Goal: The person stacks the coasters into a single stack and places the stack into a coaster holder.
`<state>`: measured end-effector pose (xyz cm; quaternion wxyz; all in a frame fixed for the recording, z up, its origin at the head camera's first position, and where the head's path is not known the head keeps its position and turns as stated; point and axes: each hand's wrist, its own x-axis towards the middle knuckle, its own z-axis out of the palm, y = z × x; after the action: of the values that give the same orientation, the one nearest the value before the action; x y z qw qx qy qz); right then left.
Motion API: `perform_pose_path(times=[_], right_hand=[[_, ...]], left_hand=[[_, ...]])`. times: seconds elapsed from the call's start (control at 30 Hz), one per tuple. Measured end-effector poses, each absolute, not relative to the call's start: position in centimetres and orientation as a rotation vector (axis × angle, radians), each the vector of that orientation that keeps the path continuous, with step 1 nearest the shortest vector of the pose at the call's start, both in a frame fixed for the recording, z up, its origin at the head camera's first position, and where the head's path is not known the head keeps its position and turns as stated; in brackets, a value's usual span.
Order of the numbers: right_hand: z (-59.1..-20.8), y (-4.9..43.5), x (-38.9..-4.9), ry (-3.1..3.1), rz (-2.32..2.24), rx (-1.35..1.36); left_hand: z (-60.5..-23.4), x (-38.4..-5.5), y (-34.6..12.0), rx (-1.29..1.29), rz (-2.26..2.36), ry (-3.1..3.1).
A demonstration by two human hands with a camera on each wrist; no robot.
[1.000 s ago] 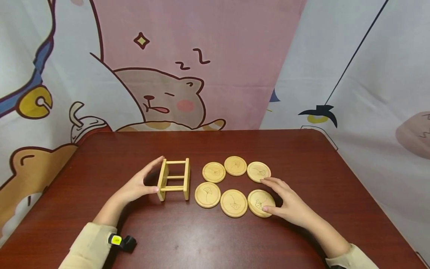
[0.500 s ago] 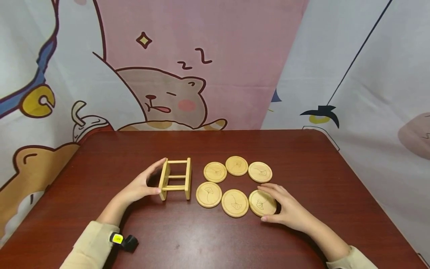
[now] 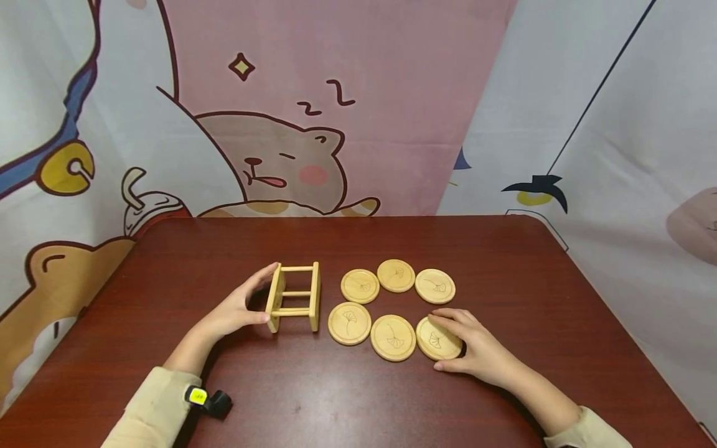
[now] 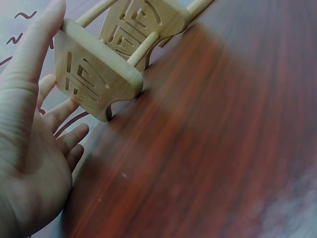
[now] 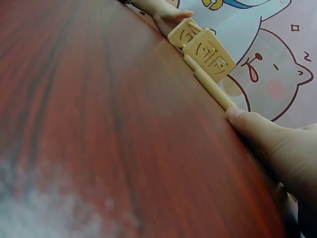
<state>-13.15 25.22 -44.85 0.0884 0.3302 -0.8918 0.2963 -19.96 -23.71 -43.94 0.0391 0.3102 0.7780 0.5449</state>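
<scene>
A small wooden coaster rack (image 3: pixel 281 292), two slotted side panels joined by dowels, stands left of the table's middle. My left hand (image 3: pixel 232 311) spans its left panel, thumb on the near edge and a fingertip on the far edge; the carved panel (image 4: pixel 91 74) shows closely in the left wrist view. Several round wooden coasters (image 3: pixel 393 338) with leaf engravings lie flat to the right of the rack, in two rows. My right hand (image 3: pixel 482 348) grips the front-right coaster (image 3: pixel 434 339), thumb at its near rim, fingers at the far rim. The hand covers this coaster's right edge.
A dark red-brown wooden table (image 3: pixel 313 398) carries everything. Behind it hangs a cloth (image 3: pixel 403 112) printed with cartoon animals. A black wrist strap device (image 3: pixel 215 401) sits at my left cuff.
My right thumb has moved off the front-right coaster's face to its near rim, and the fingers have shifted from the back-right coaster to the front one. My left hand stays at the rack.
</scene>
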Motion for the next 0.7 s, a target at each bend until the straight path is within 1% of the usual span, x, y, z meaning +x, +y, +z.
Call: perform_pose_path(times=[0.7], right_hand=[[-44.6,25.21,-13.33,-2.589,0.926,0.972]], left_hand=[[-43.84,-19.89,-23.64,0.949,1.661,2.39]])
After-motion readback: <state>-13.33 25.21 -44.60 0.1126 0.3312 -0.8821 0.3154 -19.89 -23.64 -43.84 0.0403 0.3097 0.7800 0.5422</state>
